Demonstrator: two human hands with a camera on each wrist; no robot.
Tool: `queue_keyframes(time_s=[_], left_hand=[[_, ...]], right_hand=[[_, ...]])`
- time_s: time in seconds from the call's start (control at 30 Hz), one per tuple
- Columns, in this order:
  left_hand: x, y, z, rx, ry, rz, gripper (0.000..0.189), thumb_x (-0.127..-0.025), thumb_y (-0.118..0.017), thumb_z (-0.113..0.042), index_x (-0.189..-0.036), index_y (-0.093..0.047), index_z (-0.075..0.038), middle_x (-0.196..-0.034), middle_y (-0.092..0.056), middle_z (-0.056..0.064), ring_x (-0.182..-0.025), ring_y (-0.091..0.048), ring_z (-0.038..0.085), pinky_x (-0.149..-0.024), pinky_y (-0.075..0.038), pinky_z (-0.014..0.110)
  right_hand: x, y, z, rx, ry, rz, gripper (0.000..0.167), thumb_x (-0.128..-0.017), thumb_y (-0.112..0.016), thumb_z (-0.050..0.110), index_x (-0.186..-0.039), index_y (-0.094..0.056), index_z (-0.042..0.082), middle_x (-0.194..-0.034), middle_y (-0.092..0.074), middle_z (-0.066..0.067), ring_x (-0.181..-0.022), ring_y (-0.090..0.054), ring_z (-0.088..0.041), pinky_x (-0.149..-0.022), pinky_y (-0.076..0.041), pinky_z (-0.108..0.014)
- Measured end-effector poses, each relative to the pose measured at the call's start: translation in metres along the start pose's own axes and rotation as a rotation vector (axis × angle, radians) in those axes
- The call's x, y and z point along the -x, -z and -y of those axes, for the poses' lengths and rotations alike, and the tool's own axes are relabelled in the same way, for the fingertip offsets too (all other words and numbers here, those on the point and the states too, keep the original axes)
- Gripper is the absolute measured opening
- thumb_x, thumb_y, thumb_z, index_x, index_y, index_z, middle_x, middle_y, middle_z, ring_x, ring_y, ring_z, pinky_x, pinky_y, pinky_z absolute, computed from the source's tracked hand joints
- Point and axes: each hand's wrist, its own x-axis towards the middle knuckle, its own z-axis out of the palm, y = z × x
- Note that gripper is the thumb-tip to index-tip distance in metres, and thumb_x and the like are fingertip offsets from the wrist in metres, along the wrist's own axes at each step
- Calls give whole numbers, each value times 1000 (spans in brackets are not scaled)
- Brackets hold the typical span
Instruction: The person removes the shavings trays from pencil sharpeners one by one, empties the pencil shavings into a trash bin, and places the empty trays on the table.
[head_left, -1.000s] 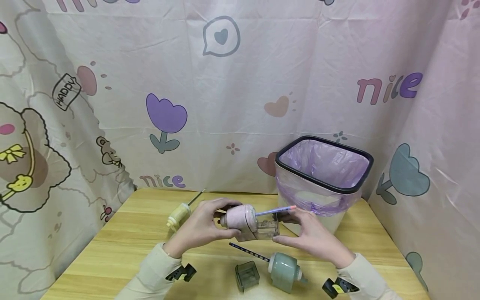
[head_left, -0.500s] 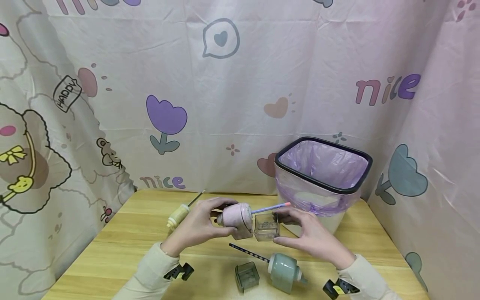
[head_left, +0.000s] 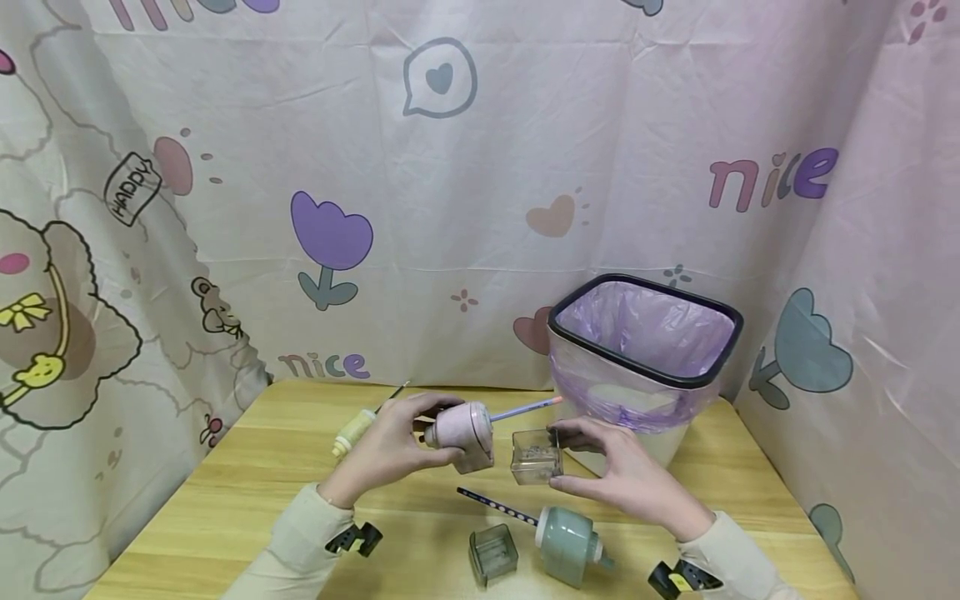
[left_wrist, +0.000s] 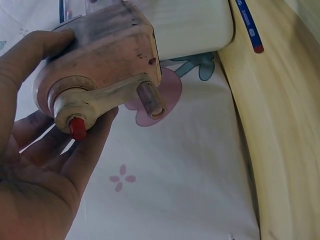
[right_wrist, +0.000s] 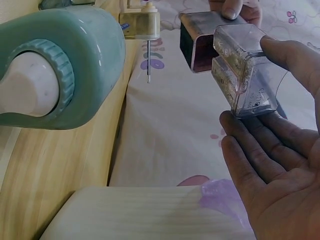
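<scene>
While the green sharpener [head_left: 567,540], with its dark spotted pencil [head_left: 495,504], and a smoky-green drawer [head_left: 494,555] lie nearest to me on the wooden table [head_left: 240,475], the work itself is a little further, in the air above. My left hand [head_left: 386,454] holds the pink sharpener [head_left: 459,429], its thumb along the lower side and its fingers over the upper one; a violet-blue pencil [head_left: 525,409] sticks out of its front, and at its back I see the crank [left_wrist: 115,95]. My right hand [head_left: 637,483] pinches the clear drawer [head_left: 528,477] between thumb and fingers. What has changed is the space between these two: one second ago the drawer still met the sharpener, and now a gap separates them, as my left hand has moved to the left. This means, in my judgement, that the pulling-out is complete; small grey bits [head_left: 536,453] show inside the drawer, and they could spill if I tilt it. Beyond my left hand lies the yellow sharpener [head_left: 354,431], and beyond my right one stands the waste bin [head_left: 667,446] with its purple bag [head_left: 645,312]. Farthest of all hangs the printed curtain [head_left: 420,192].
</scene>
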Motion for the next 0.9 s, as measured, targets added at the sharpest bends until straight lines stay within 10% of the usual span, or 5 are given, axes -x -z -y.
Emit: queue_keyframes(time_s=[0.9], left_hand=[[1, 1, 48, -62, 172, -50, 59, -80, -97, -24, -133, -72, -13, -119, -78, 7, -102, -76, 20, -81, -66, 33]], right_hand=[[6, 5, -3, -36, 14, 12, 57, -90, -87, 44, -137, -68, 18, -127, -77, 4, -115, -76, -18, -106, -60, -44]])
